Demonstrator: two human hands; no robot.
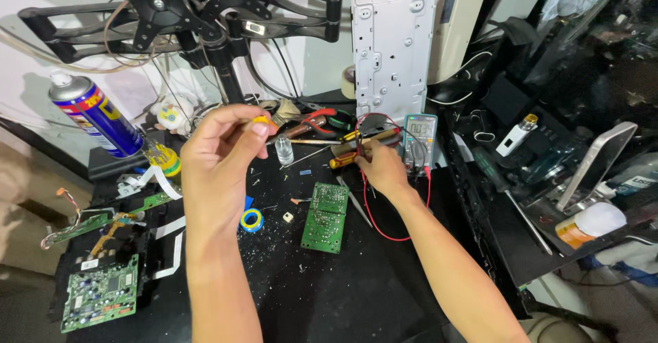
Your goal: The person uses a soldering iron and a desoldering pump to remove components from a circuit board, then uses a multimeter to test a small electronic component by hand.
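My left hand [221,152] is raised above the black worktop [329,281], its fingertips pinched on a small yellow piece [262,119]. My right hand [381,167] reaches toward the back of the worktop and closes on the handle of a red and yellow screwdriver [345,158], beside a grey multimeter [420,135] with red leads [384,230]. A green circuit board [324,217] lies flat between my two forearms.
A blue and yellow spray can [94,115] stands at the left. More green boards [101,292] lie at the front left. A blue-yellow tape roll [251,219], a small clear bottle [284,151], red pliers [317,119] and a white metal chassis [393,41] surround the work.
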